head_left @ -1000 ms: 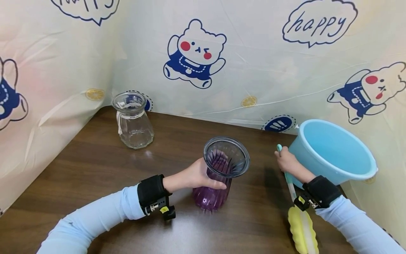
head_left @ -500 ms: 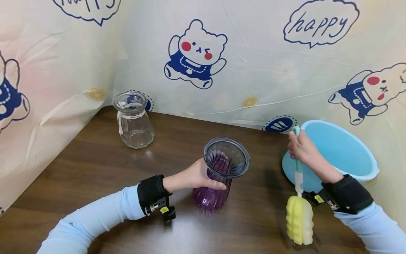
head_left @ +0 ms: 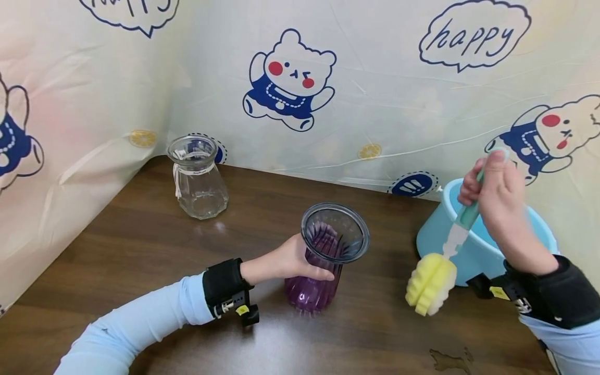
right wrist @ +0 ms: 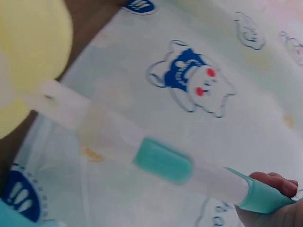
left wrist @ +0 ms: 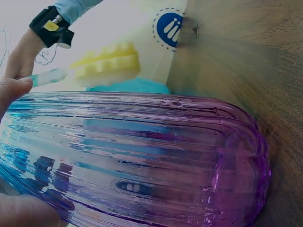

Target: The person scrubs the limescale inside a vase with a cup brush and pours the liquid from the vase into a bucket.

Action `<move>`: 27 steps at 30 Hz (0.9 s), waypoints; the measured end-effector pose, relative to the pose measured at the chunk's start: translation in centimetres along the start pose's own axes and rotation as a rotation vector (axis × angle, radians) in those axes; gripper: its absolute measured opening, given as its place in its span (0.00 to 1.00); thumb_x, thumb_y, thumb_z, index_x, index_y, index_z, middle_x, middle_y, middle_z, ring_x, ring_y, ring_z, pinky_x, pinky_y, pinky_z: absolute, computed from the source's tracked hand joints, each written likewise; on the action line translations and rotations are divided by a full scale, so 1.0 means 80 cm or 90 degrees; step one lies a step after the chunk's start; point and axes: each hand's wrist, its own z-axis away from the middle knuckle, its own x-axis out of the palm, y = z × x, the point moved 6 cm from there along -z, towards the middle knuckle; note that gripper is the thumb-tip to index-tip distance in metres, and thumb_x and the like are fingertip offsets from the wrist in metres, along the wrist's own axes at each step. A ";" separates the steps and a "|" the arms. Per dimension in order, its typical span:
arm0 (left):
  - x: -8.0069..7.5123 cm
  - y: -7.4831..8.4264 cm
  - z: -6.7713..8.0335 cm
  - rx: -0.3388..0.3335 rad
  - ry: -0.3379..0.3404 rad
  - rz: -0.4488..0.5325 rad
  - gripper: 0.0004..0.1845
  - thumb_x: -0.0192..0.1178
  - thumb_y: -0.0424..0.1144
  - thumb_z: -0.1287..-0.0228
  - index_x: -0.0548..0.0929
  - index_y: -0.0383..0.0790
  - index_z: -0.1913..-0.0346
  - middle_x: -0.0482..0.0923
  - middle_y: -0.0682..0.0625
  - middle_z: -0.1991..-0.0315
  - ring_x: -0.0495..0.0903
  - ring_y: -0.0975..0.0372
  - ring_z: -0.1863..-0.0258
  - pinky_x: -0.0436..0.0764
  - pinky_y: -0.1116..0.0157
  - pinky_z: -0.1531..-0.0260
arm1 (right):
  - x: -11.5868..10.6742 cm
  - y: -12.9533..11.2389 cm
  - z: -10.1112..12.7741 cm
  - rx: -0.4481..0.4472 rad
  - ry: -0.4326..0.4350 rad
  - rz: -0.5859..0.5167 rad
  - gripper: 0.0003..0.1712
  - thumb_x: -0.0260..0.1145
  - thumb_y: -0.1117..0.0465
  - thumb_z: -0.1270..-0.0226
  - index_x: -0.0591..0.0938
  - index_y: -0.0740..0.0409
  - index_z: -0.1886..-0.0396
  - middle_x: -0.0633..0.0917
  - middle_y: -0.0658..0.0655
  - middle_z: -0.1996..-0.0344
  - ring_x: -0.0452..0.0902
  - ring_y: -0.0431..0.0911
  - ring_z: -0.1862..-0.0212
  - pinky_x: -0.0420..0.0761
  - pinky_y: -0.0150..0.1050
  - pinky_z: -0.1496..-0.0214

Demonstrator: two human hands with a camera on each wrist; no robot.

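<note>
Item 1: Vase, ribbed glass, purple base, greyish flared mouth. Stands mid-counter. Left grip holds it round the upper body, thumb across the near side. Judged rigid, fragile, fairly weighty, slick if wet; best held below the mouth, where the ribs give purchase.

Item 2: Brush, teal-and-white handle, yellow-and-white sponge head. Raised above the counter, well apart from the vase, head downward. Right grip has its fingers curled round the handle near the end. Judged light, stiff in the handle, soft at the head; best held by the handle.

Item 3: Bucket, light blue, right rear; lies behind brush and right wrist, narrowing that side.

Item 4: Jar, clear glass, white tie at neck; left rear, out of the way.

Item 5: Dark mark, possibly wet, right foreground.
</note>
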 end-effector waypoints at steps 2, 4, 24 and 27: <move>0.000 0.000 0.000 -0.002 0.002 -0.002 0.38 0.71 0.35 0.59 0.63 0.33 0.43 0.72 0.41 0.50 0.72 0.56 0.49 0.69 0.59 0.46 | 0.000 -0.016 0.000 -0.025 0.025 -0.030 0.20 0.40 0.51 0.29 0.66 0.62 0.72 0.65 0.55 0.86 0.61 0.45 0.84 0.67 0.30 0.82; 0.000 0.000 0.000 -0.003 0.002 -0.003 0.38 0.71 0.35 0.59 0.63 0.33 0.43 0.72 0.41 0.50 0.72 0.56 0.49 0.69 0.59 0.46 | -0.001 -0.028 -0.001 -0.042 0.041 -0.050 0.20 0.40 0.52 0.28 0.66 0.62 0.71 0.65 0.56 0.86 0.61 0.45 0.84 0.67 0.30 0.81; 0.000 -0.003 0.001 -0.009 0.008 -0.002 0.39 0.71 0.36 0.60 0.63 0.32 0.43 0.72 0.39 0.50 0.72 0.55 0.49 0.69 0.60 0.46 | -0.061 -0.059 -0.003 -0.102 0.285 -0.372 0.18 0.47 0.60 0.28 0.65 0.66 0.78 0.60 0.57 0.87 0.54 0.44 0.86 0.59 0.31 0.83; 0.000 -0.003 0.001 -0.010 0.009 -0.005 0.39 0.71 0.36 0.60 0.63 0.32 0.43 0.73 0.40 0.50 0.72 0.56 0.49 0.69 0.60 0.46 | -0.071 -0.056 -0.001 -0.107 0.324 -0.384 0.20 0.46 0.62 0.29 0.62 0.67 0.81 0.59 0.57 0.87 0.55 0.44 0.85 0.61 0.30 0.82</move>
